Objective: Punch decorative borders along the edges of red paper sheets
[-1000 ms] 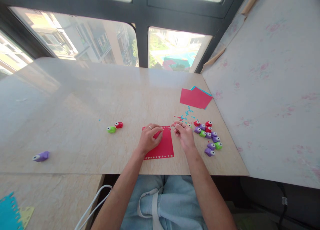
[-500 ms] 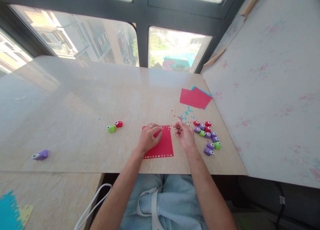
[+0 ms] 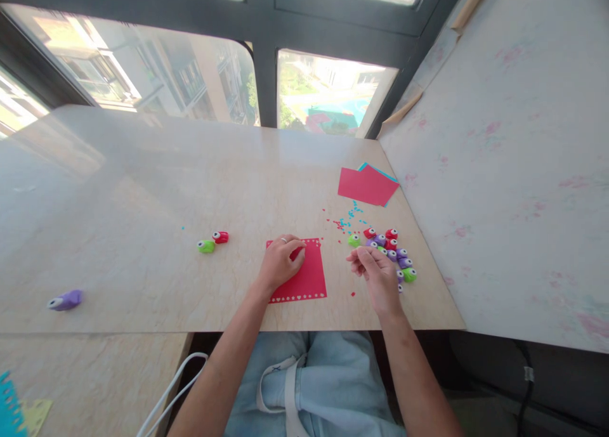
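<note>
My left hand (image 3: 280, 266) lies on a red sheet of paper (image 3: 311, 272) with its fingers curled and the thumb near the fingertips, holding the sheet at its left side. Small cut-out shapes, hearts and flowers among them, line the sheet's near edge, and more are at its far right corner. My right hand (image 3: 373, 272) hovers right of the sheet, fingers loosely bent and apart; I see nothing in it. Beside and beneath it are several small craft punches in purple, red and green, partly hidden by the hand. A green punch (image 3: 354, 240) stands just beyond its fingertips.
Blue and red paper bits (image 3: 349, 221) lie scattered beyond the punches. Red and blue sheets (image 3: 366, 186) overlap near the wall. To the left are a green punch (image 3: 206, 247), a red punch (image 3: 221, 237) and a purple punch (image 3: 65, 300). A white cable (image 3: 171, 392) hangs at the table edge.
My right hand has moved right and nearer to me, away from the sheet's far corner and over the punches. The green punch behind it now shows. My left hand stays on the sheet.
</note>
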### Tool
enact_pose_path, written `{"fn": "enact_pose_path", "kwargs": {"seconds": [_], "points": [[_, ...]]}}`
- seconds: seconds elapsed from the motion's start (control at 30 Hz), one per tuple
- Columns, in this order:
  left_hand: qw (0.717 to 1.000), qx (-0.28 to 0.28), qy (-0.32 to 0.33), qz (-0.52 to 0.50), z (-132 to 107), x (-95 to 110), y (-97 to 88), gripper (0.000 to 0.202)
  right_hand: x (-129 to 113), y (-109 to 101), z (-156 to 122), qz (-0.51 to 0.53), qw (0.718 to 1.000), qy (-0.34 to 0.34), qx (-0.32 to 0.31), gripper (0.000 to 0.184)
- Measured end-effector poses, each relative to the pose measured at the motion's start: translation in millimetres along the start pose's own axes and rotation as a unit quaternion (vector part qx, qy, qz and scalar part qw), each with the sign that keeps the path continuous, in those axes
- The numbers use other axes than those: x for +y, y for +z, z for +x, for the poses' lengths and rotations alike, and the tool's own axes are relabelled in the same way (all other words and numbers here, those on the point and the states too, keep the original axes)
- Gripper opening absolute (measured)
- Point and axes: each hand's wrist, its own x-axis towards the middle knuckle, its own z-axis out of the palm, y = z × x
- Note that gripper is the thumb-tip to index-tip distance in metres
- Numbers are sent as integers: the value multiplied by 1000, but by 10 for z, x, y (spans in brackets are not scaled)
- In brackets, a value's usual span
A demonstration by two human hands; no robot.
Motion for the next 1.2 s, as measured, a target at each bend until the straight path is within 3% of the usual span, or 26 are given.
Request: {"fn": "enact_pose_path", "kwargs": {"seconds": [0.23, 0.37, 1.03, 1.2], "points": [[1000, -8, -15, 5, 15, -6, 7, 13, -36, -481, -115, -122, 991, -23, 46, 34], [1000, -7, -14, 12, 24, -2, 2, 13, -13, -647, -135, -139, 987, -19, 72, 35], [1000, 6, -15, 4, 44, 1, -1, 13, 83, -818, -29, -256, 960, -65, 96, 36], [1000, 5, -14, 4, 46, -3, -1, 14, 111, -799, 28, -339, 933, -93, 78, 43]]}}
